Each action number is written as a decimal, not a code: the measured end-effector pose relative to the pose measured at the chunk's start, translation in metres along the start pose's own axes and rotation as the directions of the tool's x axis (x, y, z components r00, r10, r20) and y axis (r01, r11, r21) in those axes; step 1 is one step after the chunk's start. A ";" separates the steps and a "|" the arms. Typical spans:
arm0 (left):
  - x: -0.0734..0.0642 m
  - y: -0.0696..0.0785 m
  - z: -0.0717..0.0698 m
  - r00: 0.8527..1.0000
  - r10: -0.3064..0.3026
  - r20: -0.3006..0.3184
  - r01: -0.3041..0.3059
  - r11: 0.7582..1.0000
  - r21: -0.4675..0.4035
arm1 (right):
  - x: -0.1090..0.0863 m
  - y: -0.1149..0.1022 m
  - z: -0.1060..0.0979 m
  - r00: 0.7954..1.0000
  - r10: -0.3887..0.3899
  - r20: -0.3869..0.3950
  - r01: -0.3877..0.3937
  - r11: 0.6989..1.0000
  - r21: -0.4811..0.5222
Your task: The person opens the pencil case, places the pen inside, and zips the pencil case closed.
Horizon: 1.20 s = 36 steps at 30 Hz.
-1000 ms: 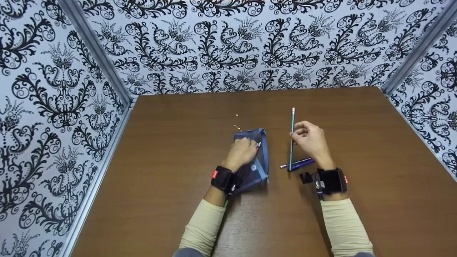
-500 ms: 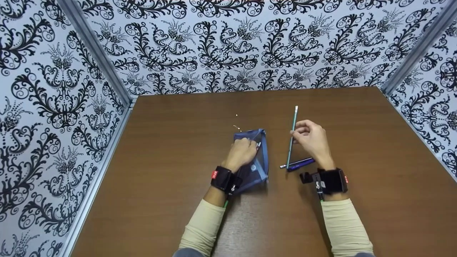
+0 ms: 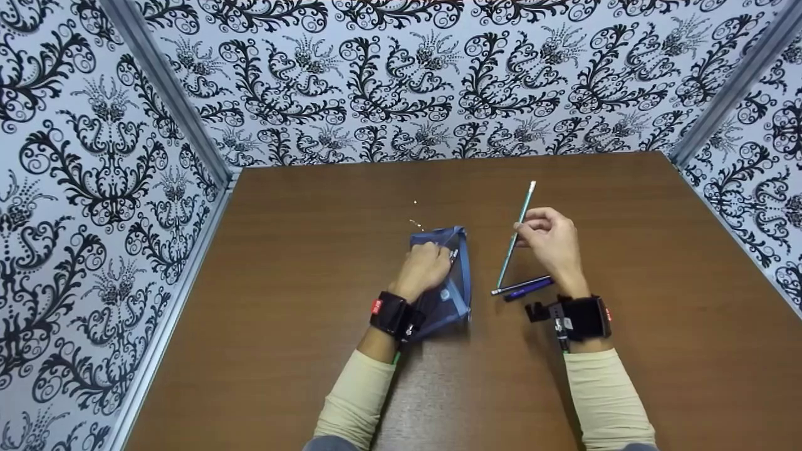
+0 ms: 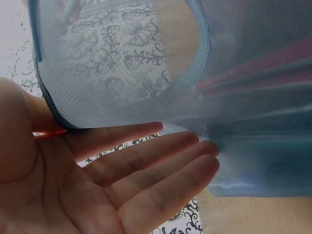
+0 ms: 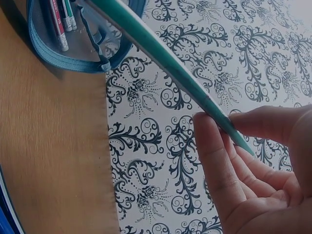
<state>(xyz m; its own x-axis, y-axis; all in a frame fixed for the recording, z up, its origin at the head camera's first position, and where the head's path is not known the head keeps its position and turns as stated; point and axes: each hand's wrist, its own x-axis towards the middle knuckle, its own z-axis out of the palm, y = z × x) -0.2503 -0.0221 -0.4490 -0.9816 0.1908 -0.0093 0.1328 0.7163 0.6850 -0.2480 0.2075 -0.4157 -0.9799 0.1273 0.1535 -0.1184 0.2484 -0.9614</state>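
Note:
My left hand (image 3: 427, 268) holds the edge of a blue see-through zip pouch (image 3: 464, 285) between thumb and index finger, the other fingers stretched out below it in the left wrist view. The pouch's mouth gapes, and a red pencil (image 5: 57, 22) and green pencils (image 5: 70, 20) show inside it in the right wrist view. To the right, my right hand (image 3: 554, 244) pinches a teal pencil (image 3: 509, 258) between thumb and fingertips. This pencil leans with its white eraser end up and away; its lower end overlaps a dark pencil (image 3: 520, 285) in the head view.
A blue pen (image 3: 529, 289) lies alongside the dark pencil on the brown table (image 3: 301, 250). Beyond the pouch are a small shiny strip (image 3: 416, 223) and a white speck (image 3: 415, 202). Patterned walls (image 3: 413, 75) with grey metal posts (image 3: 182, 100) enclose the back and sides.
The teal pencil has tilted, its eraser end swinging right and its lower end left. My right hand has shifted slightly up and right. The left hand and pouch have stayed put.

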 end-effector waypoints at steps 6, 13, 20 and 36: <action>-0.001 0.000 0.000 1.000 0.007 -0.003 -0.007 1.000 0.011 | 0.004 0.008 0.000 1.000 0.005 -0.023 -0.004 0.999 0.039; -0.002 0.001 0.000 1.000 0.008 -0.013 -0.007 0.999 0.032 | 0.004 0.009 0.001 0.999 0.020 -0.037 -0.016 0.997 0.082; -0.001 0.000 0.001 1.000 -0.006 0.000 0.006 1.000 0.015 | 0.001 0.005 0.003 0.999 0.011 -0.049 -0.005 0.993 0.116; -0.001 0.001 0.000 1.000 0.002 0.006 -0.002 1.000 0.000 | -0.001 0.003 0.010 0.999 0.023 -0.049 -0.016 0.988 0.153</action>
<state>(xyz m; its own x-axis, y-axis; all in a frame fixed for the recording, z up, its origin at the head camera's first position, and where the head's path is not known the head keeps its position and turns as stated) -0.2489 -0.0220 -0.4482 -0.9805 0.1963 -0.0120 0.1350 0.7162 0.6847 -0.2490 0.1987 -0.4207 -0.9733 0.1801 0.1420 -0.1262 0.0961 -0.9873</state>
